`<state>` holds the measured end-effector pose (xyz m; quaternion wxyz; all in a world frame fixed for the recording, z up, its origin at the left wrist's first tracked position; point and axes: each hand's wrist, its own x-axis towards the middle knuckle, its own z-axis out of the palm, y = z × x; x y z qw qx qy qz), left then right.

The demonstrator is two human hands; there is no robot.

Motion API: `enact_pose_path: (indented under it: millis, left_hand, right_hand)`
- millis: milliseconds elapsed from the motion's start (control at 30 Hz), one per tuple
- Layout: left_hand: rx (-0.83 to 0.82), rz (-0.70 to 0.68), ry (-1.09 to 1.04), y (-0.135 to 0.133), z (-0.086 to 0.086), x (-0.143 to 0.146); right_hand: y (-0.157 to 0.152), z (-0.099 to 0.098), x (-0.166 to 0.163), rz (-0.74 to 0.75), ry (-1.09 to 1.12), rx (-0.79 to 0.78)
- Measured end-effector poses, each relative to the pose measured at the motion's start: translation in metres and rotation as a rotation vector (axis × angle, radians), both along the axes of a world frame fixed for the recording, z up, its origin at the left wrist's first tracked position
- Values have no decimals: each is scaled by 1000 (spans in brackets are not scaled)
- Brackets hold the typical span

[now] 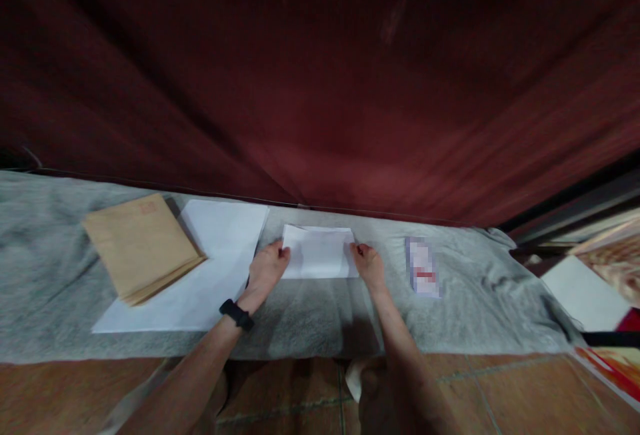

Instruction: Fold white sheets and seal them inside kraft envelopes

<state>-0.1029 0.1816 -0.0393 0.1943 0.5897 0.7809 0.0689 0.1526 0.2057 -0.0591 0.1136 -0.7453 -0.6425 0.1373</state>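
Both hands are on the white paper (320, 253) now, which lies in the middle of the cloth-covered bench (310, 325), the left hand (269, 265) pinching its left edge and the right hand (369, 265) pinching its right: grip closed at either end. And look at that far edge, the layers not quite flush towards the left corner! An uneven pull from one side could skew them further, and pressing down could set a crooked crease. The soft, rumpled cloth gives little firm backing, too. Out left, brown envelopes (145, 245) rest askew on larger white sheets (227, 225), just beside the left forearm; a stray elbow might nudge that pile. Over right, a small pixelated item (424, 268) lies well apart from the right hand, little threatened.
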Motion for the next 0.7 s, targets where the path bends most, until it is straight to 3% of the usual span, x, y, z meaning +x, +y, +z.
enact_pose_path:
  millis: [300,500,700]
  left_hand:
    - [-6,-8,-22,2,4,4]
    - [-11,-31,5,1,-3,1]
    - [-1,-21,51,-4,2,4]
  right_hand:
    - [0,-1,-1,-9,-86,-12]
    - [-5,1,-4,-5,-165,-30]
    - [-15,-4,-13,-11,-295,54]
